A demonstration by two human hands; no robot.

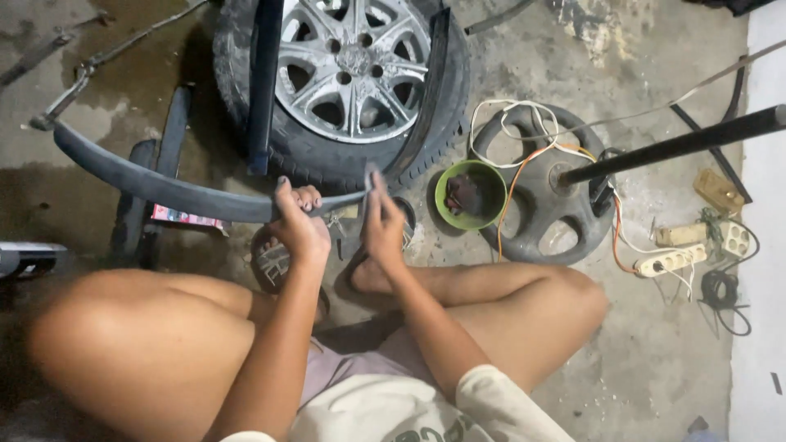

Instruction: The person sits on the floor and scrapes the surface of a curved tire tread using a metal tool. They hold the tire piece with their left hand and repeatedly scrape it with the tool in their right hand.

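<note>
My left hand (296, 225) grips rubber strip (164, 187); right hand (382, 223) fingers pinch its end. Strip uncut; wheel (348, 74) nearby untouched.

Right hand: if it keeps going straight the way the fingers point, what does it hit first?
The right hand points up the picture, pinching the end of the rubber strip. Straight on, it would probably meet the tyre of the wheel lying just beyond. Depth is unclear, so it might pass above the sidewall.
</note>
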